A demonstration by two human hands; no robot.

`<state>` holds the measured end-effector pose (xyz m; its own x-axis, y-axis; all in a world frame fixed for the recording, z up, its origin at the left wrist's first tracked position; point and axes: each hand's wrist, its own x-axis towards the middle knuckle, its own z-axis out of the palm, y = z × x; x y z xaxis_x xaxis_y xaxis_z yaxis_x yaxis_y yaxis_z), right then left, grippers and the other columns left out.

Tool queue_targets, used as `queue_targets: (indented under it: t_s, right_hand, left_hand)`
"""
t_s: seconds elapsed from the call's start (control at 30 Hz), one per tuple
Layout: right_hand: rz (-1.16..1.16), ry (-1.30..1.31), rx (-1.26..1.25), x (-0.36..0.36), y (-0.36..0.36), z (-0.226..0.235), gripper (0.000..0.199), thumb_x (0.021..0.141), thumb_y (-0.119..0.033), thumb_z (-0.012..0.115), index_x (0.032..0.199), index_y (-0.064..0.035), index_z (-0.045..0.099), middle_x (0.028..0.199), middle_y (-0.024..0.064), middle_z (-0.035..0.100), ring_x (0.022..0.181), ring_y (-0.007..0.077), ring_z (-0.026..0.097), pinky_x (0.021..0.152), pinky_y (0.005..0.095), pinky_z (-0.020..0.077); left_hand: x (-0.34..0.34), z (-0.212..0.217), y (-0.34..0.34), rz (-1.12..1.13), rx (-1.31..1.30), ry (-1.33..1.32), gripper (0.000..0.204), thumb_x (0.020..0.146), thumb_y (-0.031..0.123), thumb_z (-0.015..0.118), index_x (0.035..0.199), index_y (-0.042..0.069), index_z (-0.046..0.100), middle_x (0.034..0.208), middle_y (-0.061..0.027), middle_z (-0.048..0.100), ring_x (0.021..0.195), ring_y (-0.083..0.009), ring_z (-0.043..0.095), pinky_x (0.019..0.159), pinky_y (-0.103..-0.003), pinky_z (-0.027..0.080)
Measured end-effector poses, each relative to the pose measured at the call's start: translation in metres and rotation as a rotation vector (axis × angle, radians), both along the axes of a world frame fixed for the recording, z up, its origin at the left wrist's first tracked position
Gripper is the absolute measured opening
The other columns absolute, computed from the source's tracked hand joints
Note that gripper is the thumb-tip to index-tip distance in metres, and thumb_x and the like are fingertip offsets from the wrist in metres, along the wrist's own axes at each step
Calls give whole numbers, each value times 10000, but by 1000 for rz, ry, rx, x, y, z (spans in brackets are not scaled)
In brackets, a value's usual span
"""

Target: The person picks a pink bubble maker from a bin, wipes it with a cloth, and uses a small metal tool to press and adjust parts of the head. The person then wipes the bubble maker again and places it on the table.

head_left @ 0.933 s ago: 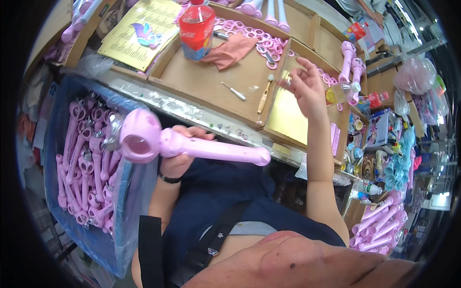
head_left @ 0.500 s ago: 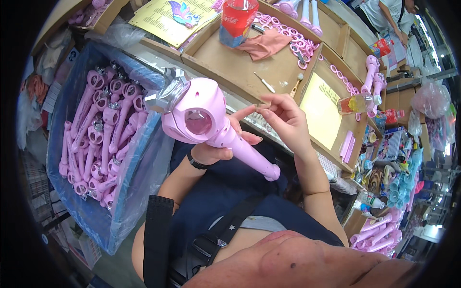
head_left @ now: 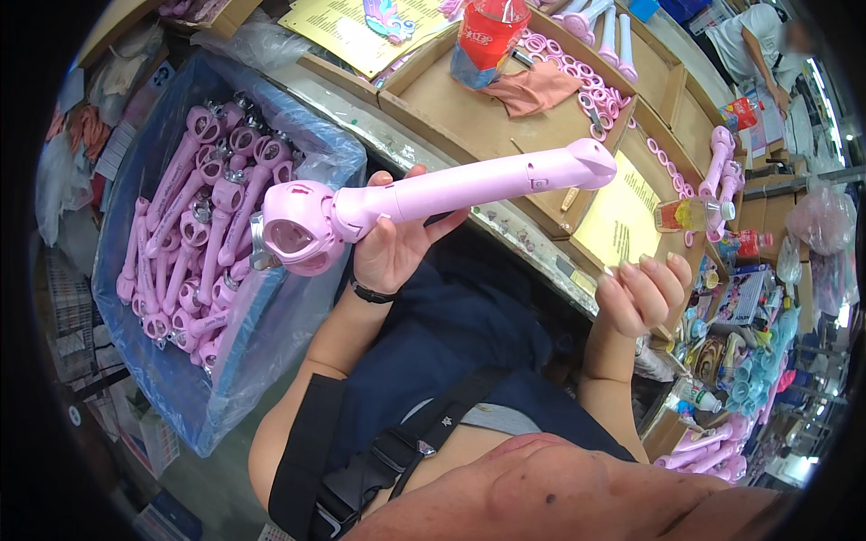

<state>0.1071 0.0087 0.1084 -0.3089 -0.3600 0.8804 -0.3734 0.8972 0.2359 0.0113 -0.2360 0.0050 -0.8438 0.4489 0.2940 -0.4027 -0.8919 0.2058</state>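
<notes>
A pink toy wand [head_left: 469, 187] lies across my left hand [head_left: 394, 251], with the thumb and fingers around it just below its round head. The head, with an oval opening, points left over the bin's edge, and part of a silver piece shows behind it. The shaft reaches right and slightly up, over the cardboard tray. Away from the wand, my right hand [head_left: 645, 296] is raised beside the tray's near edge. Its fingers are curled in toward the thumb; whatever is between the fingertips, if anything, is too small to make out.
On the left, a blue plastic-lined bin [head_left: 194, 422] holds many similar wands [head_left: 212, 221]. Ahead, a cardboard tray [head_left: 433, 101] carries a cut red bottle [head_left: 490, 43], an orange cloth [head_left: 534, 88] and pink rings [head_left: 606, 99]. A yellow sheet [head_left: 621, 216] and a bottle [head_left: 687, 215] lie further right. Another person [head_left: 749, 50] stands beyond.
My left hand has turned the wand, so its shaft swung from lower right to upper right. My right hand moved away from the left fingers, rightward and down.
</notes>
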Motion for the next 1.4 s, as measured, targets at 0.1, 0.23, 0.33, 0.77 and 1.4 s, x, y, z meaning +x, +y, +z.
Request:
queue_targets:
  t_s: [0.1, 0.23, 0.33, 0.77, 1.4]
  right_hand:
    - [227, 64, -275, -9, -9, -1, 194, 871, -94, 658, 981, -215, 552, 950, -8, 530, 820, 182, 578, 796, 388, 487]
    - [696, -314, -1357, -18, -52, -17, 136, 898, -40, 605, 1020, -76, 557, 908, 59, 607, 755, 131, 580, 682, 278, 485]
    - [760, -484, -1910, -24, -75, -32, 177, 897, -23, 610, 1071, -17, 575, 869, 64, 645, 715, 75, 569, 610, 181, 440]
    - [527, -447, -1583, -36, -94, -52, 197, 888, 11, 629, 1074, 2, 567, 887, 29, 617, 727, 42, 536, 654, 171, 436]
    - [420, -382, -1479, -41, -93, -61, 154, 900, -27, 624, 1041, 9, 572, 845, 55, 627, 661, 63, 530, 576, 178, 436]
  left_hand:
    - [0, 0, 3, 26, -45, 34, 397, 887, 161, 659, 1225, 195, 455, 1383, -87, 455, 1325, -333, 392, 1085, -595, 322]
    - [2, 1, 10, 67, -101, 102, 401, 900, 176, 645, 1244, 187, 439, 1368, -92, 460, 1309, -319, 413, 1078, -555, 359]
    - [7, 5, 15, 125, -138, 83, 425, 903, 181, 643, 1265, 183, 422, 1357, -94, 466, 1295, -309, 428, 1078, -540, 365]
    - [27, 19, 20, 187, -350, -102, 440, 927, 221, 615, 1300, 164, 388, 1336, -133, 475, 1247, -294, 480, 1048, -502, 400]
    - [28, 23, 20, 200, -420, -59, 439, 936, 273, 589, 1317, 160, 404, 1362, -133, 468, 1256, -300, 479, 1064, -514, 376]
